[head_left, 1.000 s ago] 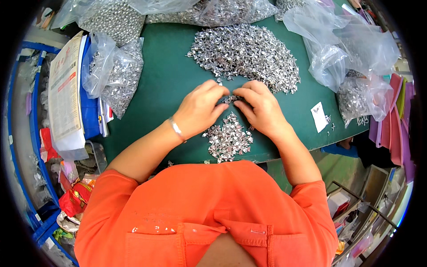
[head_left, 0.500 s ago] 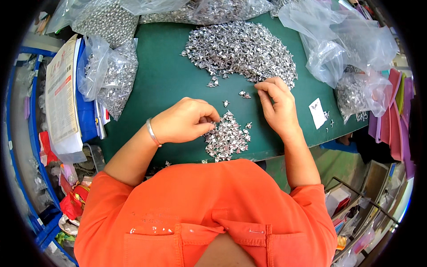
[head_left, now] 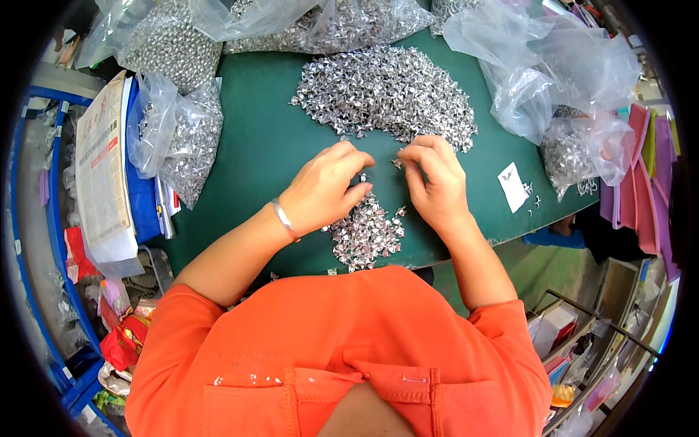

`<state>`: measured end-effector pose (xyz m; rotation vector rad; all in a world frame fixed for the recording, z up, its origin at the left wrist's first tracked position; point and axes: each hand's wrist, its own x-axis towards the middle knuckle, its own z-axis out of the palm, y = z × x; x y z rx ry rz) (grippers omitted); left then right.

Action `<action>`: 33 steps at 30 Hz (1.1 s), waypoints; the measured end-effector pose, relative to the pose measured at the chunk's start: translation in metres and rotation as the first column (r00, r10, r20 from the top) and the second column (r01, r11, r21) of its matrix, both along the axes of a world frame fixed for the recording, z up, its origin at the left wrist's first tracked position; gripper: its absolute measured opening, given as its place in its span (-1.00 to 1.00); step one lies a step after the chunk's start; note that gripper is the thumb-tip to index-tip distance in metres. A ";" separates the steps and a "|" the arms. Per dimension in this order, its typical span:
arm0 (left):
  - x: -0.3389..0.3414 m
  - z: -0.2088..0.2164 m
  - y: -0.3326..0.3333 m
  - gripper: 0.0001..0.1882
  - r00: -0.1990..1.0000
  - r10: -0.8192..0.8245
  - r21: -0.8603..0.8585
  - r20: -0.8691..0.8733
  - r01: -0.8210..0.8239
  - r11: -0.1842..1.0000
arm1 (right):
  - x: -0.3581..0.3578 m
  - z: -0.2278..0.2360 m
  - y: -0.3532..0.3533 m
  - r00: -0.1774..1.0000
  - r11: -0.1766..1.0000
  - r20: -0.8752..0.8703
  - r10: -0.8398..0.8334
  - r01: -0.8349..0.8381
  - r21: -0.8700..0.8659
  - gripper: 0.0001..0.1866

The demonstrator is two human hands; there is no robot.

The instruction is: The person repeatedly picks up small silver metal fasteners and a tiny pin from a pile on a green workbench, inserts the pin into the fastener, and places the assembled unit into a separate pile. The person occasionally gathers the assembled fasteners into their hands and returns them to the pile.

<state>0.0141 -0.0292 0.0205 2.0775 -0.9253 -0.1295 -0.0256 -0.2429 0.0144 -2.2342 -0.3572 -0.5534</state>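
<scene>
My left hand [head_left: 328, 182], with a silver bangle [head_left: 282, 217] at the wrist, hovers at the upper left of a small pile of shiny silver metal pieces [head_left: 366, 233]. Its thumb and index finger are apart, with a single metal piece [head_left: 362, 177] lying between their tips. To the right, my right hand [head_left: 437, 178] is bent over the green tabletop, thumb and index finger slightly apart. Beside its fingertips lies another small metal piece [head_left: 397, 163]. Beyond both hands spreads a large heap of similar winged-looking pieces [head_left: 386, 91].
Clear bags of metal parts stand at the left [head_left: 191, 138], back [head_left: 335, 25] and right [head_left: 575, 149]. A white card [head_left: 513, 187] lies near the table's right edge. Printed papers [head_left: 102, 160] lean by a blue holder. Pink and purple sheets [head_left: 641, 175] hang at the far right.
My left hand has moved up and right, off the small pile toward the lone piece. My right hand has come away from the large heap, leftward, to the loose pieces near the middle.
</scene>
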 end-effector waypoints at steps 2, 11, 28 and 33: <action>0.001 -0.015 -0.005 -0.76 0.994 0.050 0.029 0.097 -0.053 0.998 | -0.009 0.005 -0.006 0.998 0.997 -0.017 0.055 -0.056 -0.054 -0.80; 0.002 -0.001 -0.004 -0.87 0.663 0.053 -0.148 -0.746 -0.243 0.959 | -0.004 -0.006 -0.009 0.995 0.986 -0.099 0.023 -0.039 -0.160 -0.86; 0.018 -0.015 0.018 -0.72 0.983 0.179 0.044 0.038 -0.181 0.983 | 0.035 -0.004 0.019 0.905 0.878 -0.147 0.399 -0.424 -0.224 -0.57; 0.009 -0.007 0.037 -0.75 0.944 0.240 -0.009 -0.226 -0.248 0.969 | 0.015 0.002 -0.011 0.964 0.972 -0.147 0.220 -0.229 -0.046 -0.67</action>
